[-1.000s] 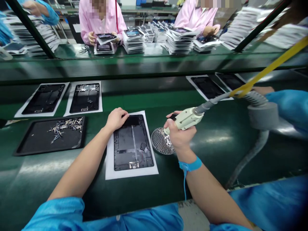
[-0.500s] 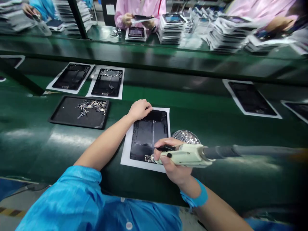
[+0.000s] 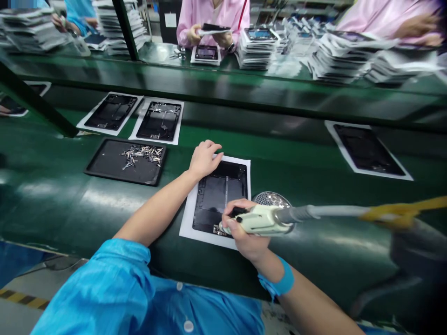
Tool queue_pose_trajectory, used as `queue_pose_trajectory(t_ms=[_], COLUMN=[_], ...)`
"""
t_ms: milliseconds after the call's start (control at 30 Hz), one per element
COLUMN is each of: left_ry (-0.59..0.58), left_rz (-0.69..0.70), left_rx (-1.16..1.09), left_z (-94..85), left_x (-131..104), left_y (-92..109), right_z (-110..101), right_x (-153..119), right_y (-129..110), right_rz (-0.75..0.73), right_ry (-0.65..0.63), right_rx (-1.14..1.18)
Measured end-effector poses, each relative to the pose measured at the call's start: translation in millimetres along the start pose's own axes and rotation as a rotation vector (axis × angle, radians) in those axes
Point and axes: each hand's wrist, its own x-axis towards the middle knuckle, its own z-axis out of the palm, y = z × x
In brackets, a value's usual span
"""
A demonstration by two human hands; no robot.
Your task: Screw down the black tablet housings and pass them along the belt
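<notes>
A black tablet housing [image 3: 214, 195] lies on a white sheet [image 3: 187, 221] in front of me. My left hand [image 3: 205, 160] rests at its far left corner, fingers loosely stretched out and holding nothing. Wrapped round a pale green electric screwdriver [image 3: 263, 221] is my right hand [image 3: 246, 237], with a blue wrist strap below it. The tool's nose reaches a small circuit board [image 3: 217, 229] at the housing's near edge; its tip is too small to make out. Partly behind the screwdriver sits a round perforated metal dish [image 3: 272, 199].
A black tray [image 3: 104, 160] holding several small parts [image 3: 143, 154] lies at left. Behind it are two tablet housings [image 3: 111, 111] on sheets; another housing [image 3: 368, 146] lies at right. The screwdriver's cable [image 3: 335, 211] runs rightward. Across a raised green ledge, people work beside stacks [image 3: 258, 49].
The view has shifted slightly, so most things sit a little further right. The screwdriver's rear and cable have swung a bit, while its nose stays at the circuit board. The left hand stays at the corner.
</notes>
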Motion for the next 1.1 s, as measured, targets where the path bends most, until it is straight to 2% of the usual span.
queue_pose_trajectory(t_ms=[67,100,167,267,367,433,500,567,633,767,867,1000,1100], left_ry=[0.033,0.006,-0.121,-0.369,-0.517,-0.540,-0.506,-0.416,-0.295,-0.105,-0.003,0.055,0.010], left_rz=[-0.047,-0.078,-0.179,-0.322,-0.355,-0.354,-0.360,-0.365,-0.357,-0.316,-0.374,-0.428,-0.414], left_rx=[0.065,0.112,0.233,0.345,0.378,0.380,0.368,0.314,0.201,-0.025,0.003,0.089,0.156], left_z=[-16.9,-27.2,-48.3,-71.6,-77.2,-75.3,-74.8,-77.7,-81.7,-78.7,-64.5,-45.4,-44.1], left_x=[-18,-30,-56,-94,-120,-127,-125,-112,-90,-23,34,99,122], left_y=[1,1,1,5,19,27,27,16,-1,-37,-54,-62,-71], right_z=[-3,-6,-16,-36,-50,-54,-55,-55,-55,-57,-59,-61,-65], right_x=[2,4,9,20,29,33,35,36,36,36,36,35,35], right_y=[-3,-6,-12,-21,-24,-25,-25,-27,-28,-29,-29,-27,-23], right_rz=[0.028,0.041,0.031,-0.065,-0.124,-0.141,-0.159,-0.178,-0.191,-0.186,-0.170,-0.165,-0.151], right_ry=[0.004,0.011,0.070,0.261,0.392,0.436,0.469,0.484,0.483,0.493,0.495,0.486,0.485], right_rx=[-0.009,-0.008,0.005,-0.006,-0.070,-0.107,-0.133,-0.146,-0.150,-0.194,-0.224,-0.261,-0.317])
